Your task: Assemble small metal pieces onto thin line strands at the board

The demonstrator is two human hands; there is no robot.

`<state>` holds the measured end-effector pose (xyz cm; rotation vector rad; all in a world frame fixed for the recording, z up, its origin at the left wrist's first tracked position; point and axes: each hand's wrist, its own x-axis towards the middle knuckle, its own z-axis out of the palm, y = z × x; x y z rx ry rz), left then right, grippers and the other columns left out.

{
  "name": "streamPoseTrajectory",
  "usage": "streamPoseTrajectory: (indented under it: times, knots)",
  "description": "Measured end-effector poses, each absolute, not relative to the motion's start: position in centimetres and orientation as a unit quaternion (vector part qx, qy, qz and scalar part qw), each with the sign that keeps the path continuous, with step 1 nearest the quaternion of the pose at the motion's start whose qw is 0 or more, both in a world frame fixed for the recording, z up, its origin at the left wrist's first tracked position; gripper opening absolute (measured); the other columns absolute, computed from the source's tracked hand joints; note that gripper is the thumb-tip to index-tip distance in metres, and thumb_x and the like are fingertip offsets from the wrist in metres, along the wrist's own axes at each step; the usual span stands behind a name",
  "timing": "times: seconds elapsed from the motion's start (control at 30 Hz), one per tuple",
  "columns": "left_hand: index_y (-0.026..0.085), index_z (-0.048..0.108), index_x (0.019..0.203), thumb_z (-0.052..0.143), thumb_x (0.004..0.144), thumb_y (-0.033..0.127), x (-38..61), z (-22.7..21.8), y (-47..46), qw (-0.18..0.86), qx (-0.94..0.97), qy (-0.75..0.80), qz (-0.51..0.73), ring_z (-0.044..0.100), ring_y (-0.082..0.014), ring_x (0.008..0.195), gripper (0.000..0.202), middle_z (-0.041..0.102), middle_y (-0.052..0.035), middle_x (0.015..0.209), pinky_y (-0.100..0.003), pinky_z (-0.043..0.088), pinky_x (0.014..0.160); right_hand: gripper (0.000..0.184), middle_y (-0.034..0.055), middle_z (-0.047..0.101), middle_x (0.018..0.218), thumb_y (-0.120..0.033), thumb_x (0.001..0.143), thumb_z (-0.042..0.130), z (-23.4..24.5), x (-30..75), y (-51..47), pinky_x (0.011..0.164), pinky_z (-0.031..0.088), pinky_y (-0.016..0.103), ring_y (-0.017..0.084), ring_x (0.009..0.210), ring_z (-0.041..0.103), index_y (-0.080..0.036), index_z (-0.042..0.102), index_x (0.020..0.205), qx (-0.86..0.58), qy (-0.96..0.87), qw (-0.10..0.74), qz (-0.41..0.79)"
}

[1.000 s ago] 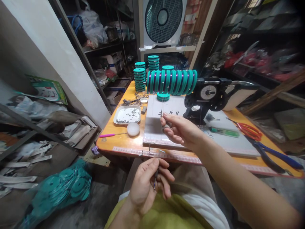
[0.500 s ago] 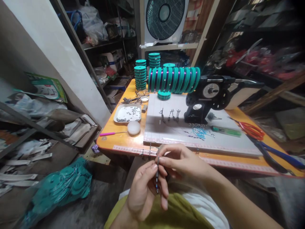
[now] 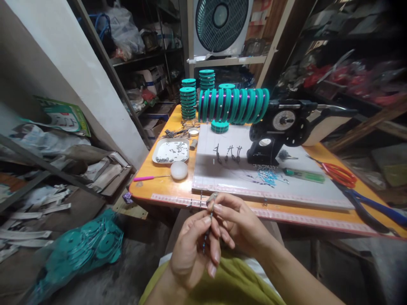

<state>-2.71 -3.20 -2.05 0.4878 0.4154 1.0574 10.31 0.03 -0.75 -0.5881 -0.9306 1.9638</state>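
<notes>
Just in front of the table edge, my left hand pinches a thin dark strand with small blue and pale pieces between thumb and forefinger. The strand hangs down below that pinch, in front of my curled fingers. My right hand meets it from the right, its thumb and forefinger closed on the strand's upper end, where a small greyish piece shows. The exact kind of strand is too small to make out. Several similar thin dark strands hang at the table edge just left of my hands.
On the orange table stand a white tray of small grey parts, a round white container, and a pink-handled tool. A black winder carries green spools above a pale board. Pliers lie right.
My right forefinger and thumb have shifted slightly along the strand's upper end, and the right fingers have spread a little. The strand's lower end has swung left.
</notes>
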Motion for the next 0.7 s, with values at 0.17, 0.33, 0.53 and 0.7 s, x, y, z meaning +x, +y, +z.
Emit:
streamPoseTrajectory:
  times: [0.17,0.33,0.53,0.7]
  knots:
    - [0.009,0.061,0.07,0.042,0.095,0.023,-2.6,-2.2,-3.1,0.822,0.237,0.166,0.49,0.046,-0.0053,0.026,0.034,0.065,-0.0066,0.052,-0.009,0.033,0.026,0.017,0.0007,0.064,0.054,-0.032,0.087,0.066,-1.3,10.0,0.0,0.032,0.036,0.009,0.004,0.033,0.046,-0.016,0.06,0.085,-0.227,-0.342,0.449,0.793]
    - [0.009,0.06,0.07,0.039,0.095,0.021,-2.6,-2.2,-3.0,0.824,0.237,0.158,0.489,0.048,-0.0047,0.028,0.035,0.068,-0.0091,0.06,-0.008,0.033,0.027,0.017,0.0018,0.065,0.052,-0.032,0.086,0.067,-1.5,9.6,-0.3,0.03,0.033,0.008,0.003,0.032,0.041,-0.016,0.06,0.085,-0.231,-0.31,0.461,0.799]
    - [0.009,0.061,0.07,0.041,0.094,0.023,-2.6,-2.4,-3.1,0.821,0.243,0.18,0.484,0.045,-0.0052,0.027,0.034,0.067,-0.0076,0.06,-0.01,0.032,0.025,0.017,-0.0013,0.061,0.051,-0.033,0.089,0.065,-1.6,9.7,-0.4,0.032,0.035,0.008,0.003,0.033,0.039,-0.017,0.062,0.088,-0.227,-0.316,0.455,0.801]
    - [0.009,0.065,0.078,0.04,0.095,0.034,-3.1,-2.6,-3.1,0.786,0.338,0.251,0.454,0.046,-0.0089,0.028,0.04,0.064,-0.0062,0.056,-0.017,0.035,0.027,0.017,-0.0062,0.051,0.049,-0.033,0.086,0.068,-1.8,10.7,-0.2,0.034,0.036,0.011,0.004,0.036,0.043,-0.017,0.062,0.088,-0.243,-0.389,0.424,0.781]
